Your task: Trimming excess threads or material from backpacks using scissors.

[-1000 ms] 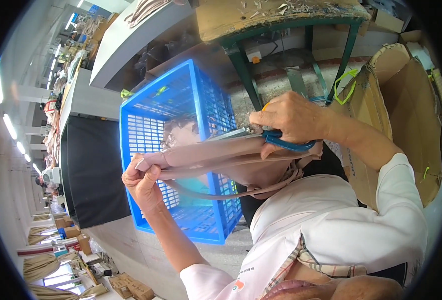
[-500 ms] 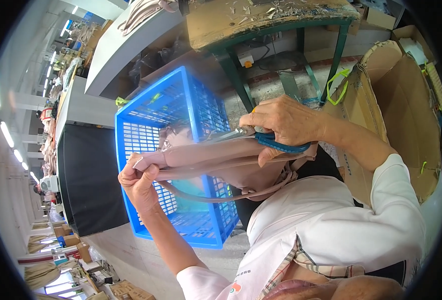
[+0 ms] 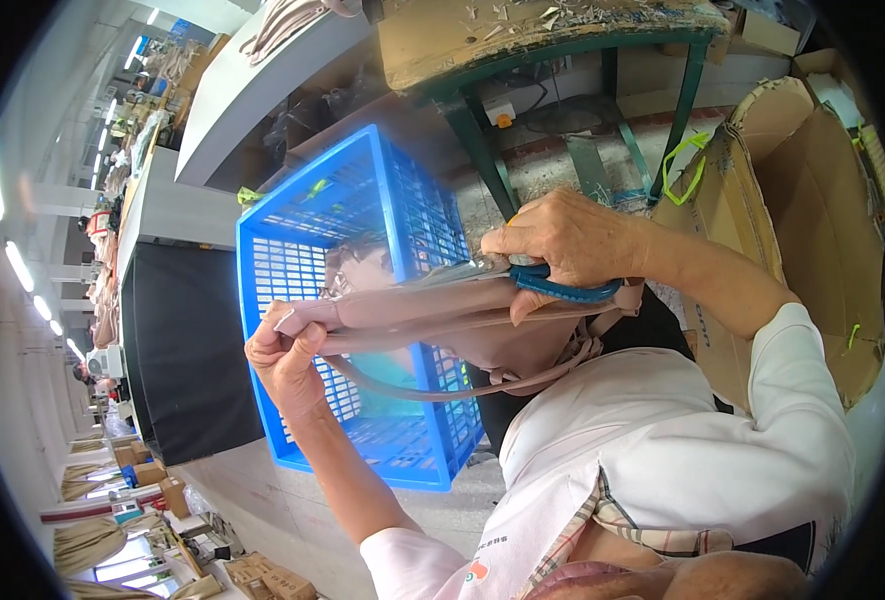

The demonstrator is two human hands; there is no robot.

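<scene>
A dusty-pink cloth piece with narrow strap-like bands (image 3: 403,310) stretches across in front of me, over the blue crate. My left hand (image 3: 288,355) pinches its left end between thumb and bent fingers. In my right hand (image 3: 583,245) is a pair of scissors with dark blue handles (image 3: 568,288), my fingers wrapped round them. The blades point left along the upper edge of the cloth; they look smeared, and I cannot tell whether they touch it. The cloth's right part hangs in folds near my lap, and one loose band curves below.
The blue plastic crate (image 3: 395,215) stands just beyond my hands, with more pink cloth (image 3: 358,270) in it. A green-legged table (image 3: 563,50) strewn with scraps is at the back. At right is an open cardboard box (image 3: 828,230); a dark panel (image 3: 178,355) stands left.
The whole view shifts slightly, with crate and hands a little further right in it. Both hands keep their grips, and the scissor blades look more blurred now.
</scene>
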